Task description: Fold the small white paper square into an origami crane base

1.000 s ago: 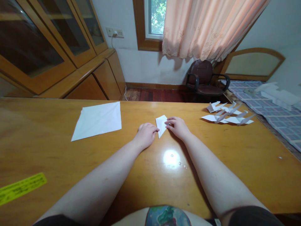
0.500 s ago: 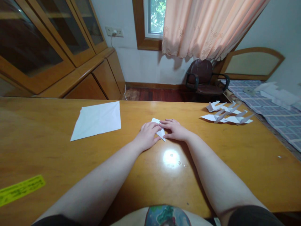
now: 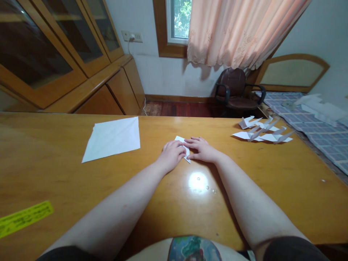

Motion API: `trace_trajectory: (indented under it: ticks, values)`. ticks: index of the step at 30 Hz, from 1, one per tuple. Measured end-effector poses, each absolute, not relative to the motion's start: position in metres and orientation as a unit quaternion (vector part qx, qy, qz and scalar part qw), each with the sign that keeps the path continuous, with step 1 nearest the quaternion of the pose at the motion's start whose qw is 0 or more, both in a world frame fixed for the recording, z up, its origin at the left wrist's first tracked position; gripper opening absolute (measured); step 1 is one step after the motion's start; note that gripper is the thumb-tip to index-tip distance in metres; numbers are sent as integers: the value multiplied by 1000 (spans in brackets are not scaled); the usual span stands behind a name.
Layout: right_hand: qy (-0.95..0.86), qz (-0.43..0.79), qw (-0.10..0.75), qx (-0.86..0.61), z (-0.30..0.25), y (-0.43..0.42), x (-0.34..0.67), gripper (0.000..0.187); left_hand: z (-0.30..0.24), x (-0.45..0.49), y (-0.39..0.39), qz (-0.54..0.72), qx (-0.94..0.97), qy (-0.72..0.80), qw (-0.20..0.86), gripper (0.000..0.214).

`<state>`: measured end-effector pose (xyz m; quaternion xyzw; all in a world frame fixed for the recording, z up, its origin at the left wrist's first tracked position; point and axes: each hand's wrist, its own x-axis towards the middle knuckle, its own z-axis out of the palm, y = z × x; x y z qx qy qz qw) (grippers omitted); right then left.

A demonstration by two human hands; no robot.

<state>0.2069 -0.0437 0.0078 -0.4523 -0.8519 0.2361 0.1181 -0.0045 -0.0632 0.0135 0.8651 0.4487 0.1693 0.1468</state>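
Observation:
A small folded piece of white paper (image 3: 187,151) lies flat on the table in front of me, its narrow tip pointing toward me. My left hand (image 3: 172,155) covers its left side, fingers curled over it and thumb drawn in close to the fingertips. From the right, my right hand (image 3: 201,149) rests on the paper's edge with fingers stretched out and thumb apart. The fingertips of both hands nearly meet across the paper. Its middle is partly hidden under them.
A flat white paper sheet (image 3: 112,140) lies at the left. Several folded paper cranes (image 3: 248,135) stand near the far right edge of the wooden table (image 3: 174,203). A yellow label (image 3: 27,218) is at the near left. Beyond the table is an office chair (image 3: 235,88).
My left thumb and fingers have drawn closer together over the lower part of the folded paper, and its tip has shifted very slightly left. My right hand has barely moved.

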Motion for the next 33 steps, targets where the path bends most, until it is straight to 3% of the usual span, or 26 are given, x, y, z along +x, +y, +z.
trace_trajectory:
  ticks: [4, 19, 25, 30, 33]
  values:
    - [-850, 228, 122, -459, 7, -44, 205, 78, 12, -4, -63, 169, 862, 453, 150, 9]
    - [-846, 251, 111, -456, 8, -43, 206, 88, 14, -1, -64, 162, 853, 472, 155, 8]
    - [-846, 261, 104, -453, 11, -44, 206, 90, 15, -1, -63, 170, 833, 505, 151, 41]
    - [-843, 261, 99, -460, 12, -43, 205, 88, 20, 3, -76, 146, 853, 490, 108, 29]
    - [-843, 262, 96, -459, 11, -43, 205, 88, 23, 13, -92, 79, 856, 503, 82, 32]
